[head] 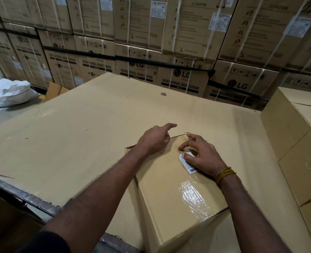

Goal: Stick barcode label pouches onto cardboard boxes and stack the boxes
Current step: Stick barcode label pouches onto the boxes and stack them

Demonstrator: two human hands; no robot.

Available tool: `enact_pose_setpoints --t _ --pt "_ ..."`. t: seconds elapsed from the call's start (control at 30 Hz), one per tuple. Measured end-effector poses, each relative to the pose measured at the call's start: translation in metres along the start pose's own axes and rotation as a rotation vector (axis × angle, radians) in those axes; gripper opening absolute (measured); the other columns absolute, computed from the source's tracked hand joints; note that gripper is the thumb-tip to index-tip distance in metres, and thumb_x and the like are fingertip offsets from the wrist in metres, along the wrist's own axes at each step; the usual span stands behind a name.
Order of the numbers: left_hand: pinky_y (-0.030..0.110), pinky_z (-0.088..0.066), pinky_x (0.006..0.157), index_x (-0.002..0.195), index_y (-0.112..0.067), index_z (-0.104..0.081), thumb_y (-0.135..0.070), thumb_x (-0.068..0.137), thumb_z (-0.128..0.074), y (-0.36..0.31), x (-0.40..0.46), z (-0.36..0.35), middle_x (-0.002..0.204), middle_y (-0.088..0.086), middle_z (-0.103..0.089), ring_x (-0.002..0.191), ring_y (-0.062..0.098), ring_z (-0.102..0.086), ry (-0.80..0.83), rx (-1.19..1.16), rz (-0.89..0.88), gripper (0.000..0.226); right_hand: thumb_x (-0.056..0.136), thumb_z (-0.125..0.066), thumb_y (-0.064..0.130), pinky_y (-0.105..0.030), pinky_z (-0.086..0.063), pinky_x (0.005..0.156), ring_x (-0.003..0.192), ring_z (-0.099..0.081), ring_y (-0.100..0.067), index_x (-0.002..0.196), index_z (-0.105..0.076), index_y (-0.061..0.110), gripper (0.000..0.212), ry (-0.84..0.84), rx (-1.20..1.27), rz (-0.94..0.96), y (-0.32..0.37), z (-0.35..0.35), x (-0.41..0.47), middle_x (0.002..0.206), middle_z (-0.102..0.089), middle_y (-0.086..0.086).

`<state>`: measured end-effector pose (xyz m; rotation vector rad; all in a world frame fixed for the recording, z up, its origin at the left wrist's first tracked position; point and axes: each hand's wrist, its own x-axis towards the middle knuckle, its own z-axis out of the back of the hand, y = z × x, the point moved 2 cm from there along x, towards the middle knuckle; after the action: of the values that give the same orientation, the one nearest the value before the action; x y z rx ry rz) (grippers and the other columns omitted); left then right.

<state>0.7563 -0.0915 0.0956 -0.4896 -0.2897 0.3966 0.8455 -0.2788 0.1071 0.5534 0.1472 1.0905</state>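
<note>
A taped cardboard box (169, 194) lies in front of me on a large cardboard sheet (78, 134). A white barcode label (188, 164) sits on the box's top, partly under my right hand (202, 156). That hand presses on the label with its thumb and spread, bent fingers. My left hand (155, 138) hovers over the box's far left corner with the index finger pointing forward and the other fingers loosely curled; it holds nothing. Clear tape (193, 196) shines along the box's top seam.
A stack of plain cardboard boxes (297, 143) stands at the right. A wall of strapped washing-machine cartons (169, 52) fills the background. White sacks (14, 94) lie on the floor at the left. A metal edge (23, 194) runs along the sheet's near left side.
</note>
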Motion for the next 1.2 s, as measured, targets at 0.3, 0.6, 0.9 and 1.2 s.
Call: enact_pose_setpoints --t 0.3,0.6,0.9,1.2 --pt "0.045 -0.054 0.079 0.144 -0.039 -0.041 -0.018 0.095 -0.04 0.001 0.0 0.0 0.097 0.006 -0.071 0.088 0.029 -0.064 0.0 -0.006 -0.009 0.053 0.078 -0.065 0.047 -0.034 -0.029 0.108 0.134 -0.042 -0.009 0.103 -0.066 0.038 0.027 -0.019 0.008 -0.032 0.001 0.001 -0.001 0.145 -0.043 0.008" --pt "0.044 -0.054 0.081 0.143 -0.039 -0.042 -0.018 0.094 -0.04 0.0 -0.001 0.0 0.099 0.006 -0.071 0.091 0.03 -0.063 0.0 0.003 -0.003 0.054 0.081 -0.074 0.036 -0.042 -0.036 0.109 0.132 -0.044 -0.011 0.097 -0.064 0.034 0.019 -0.06 0.027 -0.053 0.002 0.001 -0.002 0.139 -0.047 0.006" --pt "0.045 -0.054 0.08 0.143 -0.039 -0.042 -0.018 0.094 -0.039 0.0 -0.001 0.0 0.1 0.005 -0.071 0.091 0.029 -0.064 0.01 0.012 0.002 0.054 0.079 -0.073 0.042 -0.038 -0.043 0.102 0.127 -0.046 -0.007 0.092 -0.062 0.034 0.02 -0.081 0.002 -0.08 -0.001 -0.001 -0.001 0.132 -0.046 0.013" --pt "0.045 -0.054 0.083 0.144 -0.04 -0.041 -0.019 0.094 -0.039 -0.001 -0.002 0.002 0.104 0.006 -0.071 0.095 0.03 -0.063 0.017 0.021 0.001 0.054 0.085 -0.074 0.036 -0.021 -0.031 0.102 0.13 -0.042 -0.005 0.113 -0.065 0.033 0.03 0.069 0.088 -0.082 -0.007 0.009 0.001 0.144 -0.043 0.006"
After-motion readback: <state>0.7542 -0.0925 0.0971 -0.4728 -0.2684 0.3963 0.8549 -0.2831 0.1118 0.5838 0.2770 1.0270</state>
